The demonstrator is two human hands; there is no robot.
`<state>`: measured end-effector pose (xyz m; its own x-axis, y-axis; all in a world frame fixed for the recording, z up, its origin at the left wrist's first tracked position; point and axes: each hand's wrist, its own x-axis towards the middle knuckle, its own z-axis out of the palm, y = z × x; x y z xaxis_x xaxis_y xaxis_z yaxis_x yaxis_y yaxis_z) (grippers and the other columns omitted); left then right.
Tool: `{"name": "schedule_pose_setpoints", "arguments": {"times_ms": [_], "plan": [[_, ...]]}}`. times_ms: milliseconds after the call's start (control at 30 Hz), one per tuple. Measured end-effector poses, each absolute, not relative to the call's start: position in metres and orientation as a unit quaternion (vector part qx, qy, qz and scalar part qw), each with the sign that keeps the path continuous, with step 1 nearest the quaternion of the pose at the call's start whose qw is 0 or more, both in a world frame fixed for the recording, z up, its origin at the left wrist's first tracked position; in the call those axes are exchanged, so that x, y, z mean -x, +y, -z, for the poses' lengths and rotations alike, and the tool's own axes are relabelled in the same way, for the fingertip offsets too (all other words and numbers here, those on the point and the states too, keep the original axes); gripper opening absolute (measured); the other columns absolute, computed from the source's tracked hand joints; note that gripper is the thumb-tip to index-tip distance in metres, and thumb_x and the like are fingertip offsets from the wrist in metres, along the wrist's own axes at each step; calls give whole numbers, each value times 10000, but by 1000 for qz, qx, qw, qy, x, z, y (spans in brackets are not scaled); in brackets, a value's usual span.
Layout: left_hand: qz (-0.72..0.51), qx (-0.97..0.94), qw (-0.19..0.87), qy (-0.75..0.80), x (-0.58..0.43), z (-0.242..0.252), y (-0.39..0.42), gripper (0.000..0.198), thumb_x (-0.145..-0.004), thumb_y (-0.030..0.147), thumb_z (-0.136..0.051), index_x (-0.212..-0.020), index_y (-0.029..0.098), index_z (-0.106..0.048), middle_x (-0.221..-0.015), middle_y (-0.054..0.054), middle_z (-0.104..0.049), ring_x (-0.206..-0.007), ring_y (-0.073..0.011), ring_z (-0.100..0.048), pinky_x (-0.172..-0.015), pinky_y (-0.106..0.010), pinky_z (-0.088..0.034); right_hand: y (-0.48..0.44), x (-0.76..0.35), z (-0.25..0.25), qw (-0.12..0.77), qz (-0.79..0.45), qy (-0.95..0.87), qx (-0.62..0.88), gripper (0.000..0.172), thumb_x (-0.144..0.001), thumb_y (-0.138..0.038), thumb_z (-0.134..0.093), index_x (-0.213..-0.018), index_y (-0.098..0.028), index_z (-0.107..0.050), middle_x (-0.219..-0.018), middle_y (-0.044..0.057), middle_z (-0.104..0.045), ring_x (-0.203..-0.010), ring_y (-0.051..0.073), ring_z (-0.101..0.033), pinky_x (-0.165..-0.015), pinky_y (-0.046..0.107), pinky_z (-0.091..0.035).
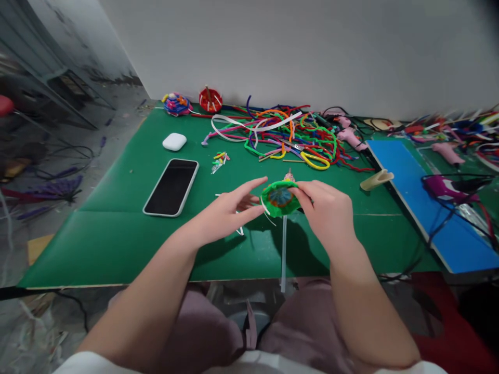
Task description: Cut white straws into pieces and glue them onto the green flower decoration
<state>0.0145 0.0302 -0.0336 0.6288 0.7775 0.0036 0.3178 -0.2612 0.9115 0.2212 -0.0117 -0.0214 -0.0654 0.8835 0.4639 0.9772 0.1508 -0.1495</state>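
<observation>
My right hand (329, 213) pinches the right edge of a round green disc (286, 206) of pipe cleaners, with an orange and blue-grey centre. My left hand (228, 213) is at the disc's left side, fingers apart; its thumb tip is by a short white strip on the rim, and I cannot tell if it touches. Behind the disc pokes a pink patterned nozzle (289, 176). A translucent stick (284, 254), like a glue stick, runs from beneath the disc past the table's front edge. White strip scraps (240, 230) lie under my left hand.
A phone (171, 187) and a white earbud case (174, 141) lie left on the green table (117, 249). Tangled pipe cleaners (268, 130) and yellow-handled scissors (315, 161) are at the back. On the right are a blue board (424, 208), a bamboo piece (376, 180) and a magenta glue gun (444, 188).
</observation>
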Motion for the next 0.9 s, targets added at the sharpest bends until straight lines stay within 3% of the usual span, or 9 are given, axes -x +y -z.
{"name": "schedule_pose_setpoints", "arguments": {"times_ms": [133, 200, 333, 400, 500, 600, 733, 900], "plan": [[-238, -785, 463, 335, -18, 39, 31, 592, -838, 385, -529, -1386, 286, -330, -738, 16, -586, -647, -121, -557, -590, -234, -485, -13, -218, 22, 242, 90, -742, 619, 254, -887, -329, -502, -828, -186, -703, -735, 47, -703, -700, 155, -627, -583, 257, -371], [-239, -793, 448, 338, -18, 41, 32, 591, -838, 402, -525, -1385, 289, -333, -718, 22, -574, -597, -115, -528, -535, -224, -458, -13, -217, 22, 248, 96, -748, 608, 243, -883, -322, -511, -837, -189, -709, -734, 43, -709, -692, 154, -628, -589, 259, -384], [-237, -790, 436, 361, -21, 45, 31, 600, -822, 432, -540, -1373, 285, -355, -1032, -35, -637, -812, -168, -608, -678, -278, -510, -14, -214, 23, 265, 116, -764, 576, 244, -883, -310, -514, -900, -177, -718, -739, 49, -721, -694, 158, -637, -618, 260, -417], [-245, -779, 452, 360, -24, 47, 31, 597, -819, 428, -547, -1365, 269, -365, -1236, -56, -571, -992, -203, -597, -802, -317, -511, -14, -214, 23, 272, 120, -766, 570, 252, -883, -315, -514, -917, -173, -719, -749, 56, -726, -696, 160, -641, -630, 262, -431], [-275, -752, 493, 339, -28, 52, 31, 568, -819, 403, -557, -1339, 237, -401, -1352, -70, -491, -1130, -217, -547, -937, -355, -464, -14, -214, 24, 280, 110, -763, 572, 261, -888, -321, -504, -928, -178, -719, -768, 65, -729, -700, 162, -641, -642, 268, -441], [-313, -711, 549, 309, -32, 56, 33, 521, -807, 374, -586, -1288, 217, -464, -1326, -81, -519, -1141, -219, -549, -971, -367, -447, -14, -213, 25, 293, 95, -763, 569, 263, -891, -319, -498, -940, -180, -716, -758, 62, -726, -698, 161, -635, -644, 266, -443], [-311, -668, 606, 299, -34, 56, 33, 417, -808, 345, -586, -1199, 205, -550, -1148, -68, -645, -1002, -208, -629, -866, -335, -511, -14, -211, 28, 302, 80, -759, 571, 264, -887, -331, -504, -954, -190, -717, -803, 63, -735, -720, 166, -647, -665, 270, -455], [-315, -671, 580, 338, -34, 50, 34, 303, -803, 252, -536, -1084, 179, -623, -1023, -43, -689, -915, -195, -650, -839, -343, -520, -13, -212, 23, 312, 25, -756, 575, 334, -866, -404, -523, -1016, -161, -695, -862, 75, -733, -765, 174, -656, -698, 267, -468]]}}
